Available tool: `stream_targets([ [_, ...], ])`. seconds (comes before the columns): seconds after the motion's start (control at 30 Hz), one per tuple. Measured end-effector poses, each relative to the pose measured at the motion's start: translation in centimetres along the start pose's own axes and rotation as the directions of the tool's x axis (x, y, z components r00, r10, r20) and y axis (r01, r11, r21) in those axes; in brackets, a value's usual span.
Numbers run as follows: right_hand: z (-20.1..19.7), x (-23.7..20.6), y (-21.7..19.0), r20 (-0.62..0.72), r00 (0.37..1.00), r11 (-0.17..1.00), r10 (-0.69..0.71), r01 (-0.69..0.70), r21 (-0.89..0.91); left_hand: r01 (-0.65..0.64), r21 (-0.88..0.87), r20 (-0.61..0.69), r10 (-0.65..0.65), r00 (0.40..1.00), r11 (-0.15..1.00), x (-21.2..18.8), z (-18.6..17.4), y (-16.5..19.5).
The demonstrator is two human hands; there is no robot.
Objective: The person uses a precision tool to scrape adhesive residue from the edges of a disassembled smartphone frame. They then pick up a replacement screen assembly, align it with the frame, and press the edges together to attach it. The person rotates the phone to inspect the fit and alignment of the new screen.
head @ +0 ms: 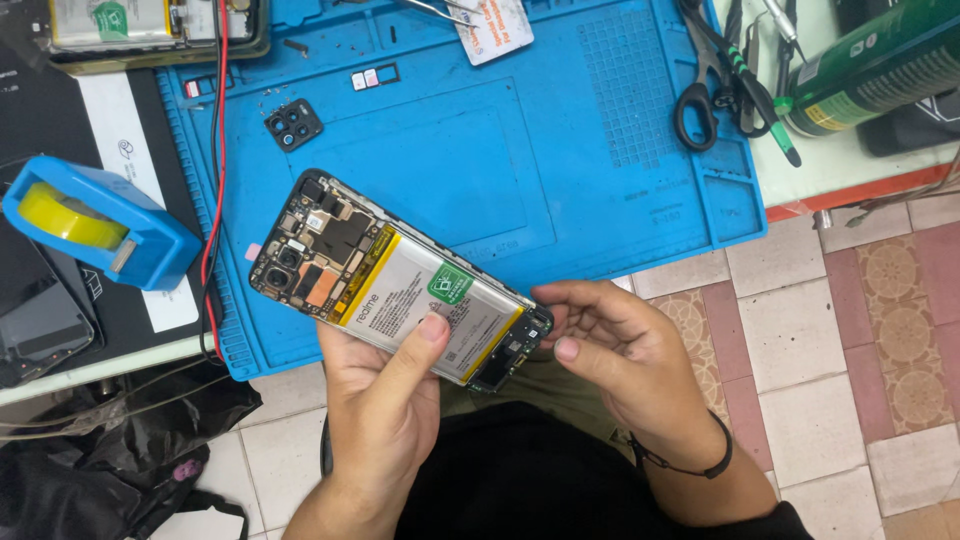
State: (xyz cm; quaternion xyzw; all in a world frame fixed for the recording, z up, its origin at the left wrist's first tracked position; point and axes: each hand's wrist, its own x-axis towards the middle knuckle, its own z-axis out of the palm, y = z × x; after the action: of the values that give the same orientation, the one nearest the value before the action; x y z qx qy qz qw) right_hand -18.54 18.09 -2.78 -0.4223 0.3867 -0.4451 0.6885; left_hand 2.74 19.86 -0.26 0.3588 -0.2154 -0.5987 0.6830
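Open phone (pixel 390 275) in the middle of the frame, back cover off, insides showing. Held up in the air, just over the lower edge of the blue mat (pixel 500 150), not lying on it. Slanted, with the camera end toward the upper left and the other end toward the lower right.

Left hand (pixel 385 400) under the phone, grip closed around its body, thumb pressed flat on the big silver battery (pixel 420 295). Right hand (pixel 610 350) at the lower right end of the phone, grip closed in a pinch on that end with fingertips curled in. Exactly what the fingertips touch there: too small to tell.

Step in hand, by the look of it: working on the bottom end of the opened phone, with the battery in place. Next move calls for a soft touch and a steady hold, as the small parts inside look easy to break.

Around it: 1 small black camera piece (pixel 293 124) on the mat in the upper left. Blue tape holder (pixel 90 220) with yellow tape at the left. Red wire (pixel 215 150) down the mat's left side. Black scissors (pixel 700 100) and a green can (pixel 870 65) in the upper right, on the desk (pixel 830 165). Tiled floor (pixel 850 330) at the right.
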Motion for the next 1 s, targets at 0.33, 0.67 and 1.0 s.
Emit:
stream_targets([
  [0.33,0.1,0.4,-0.2,0.035,0.999,0.999,0.008,-0.01,0.05,0.012,0.011,0.022,-0.012,1.0,1.0,0.0,-0.1,0.0],
  [0.67,-0.2,0.3,-0.3,-0.024,1.0,1.0,-0.018,0.018,0.009,-0.005,0.015,0.041,0.004,0.999,1.0,0.4,-0.1,0.0],
  [1.0,0.7,0.5,-0.4,0.048,0.998,0.998,-0.037,0.034,0.054,-0.033,0.013,0.059,0.032,0.998,0.999,0.2,-0.3,-0.3],
])
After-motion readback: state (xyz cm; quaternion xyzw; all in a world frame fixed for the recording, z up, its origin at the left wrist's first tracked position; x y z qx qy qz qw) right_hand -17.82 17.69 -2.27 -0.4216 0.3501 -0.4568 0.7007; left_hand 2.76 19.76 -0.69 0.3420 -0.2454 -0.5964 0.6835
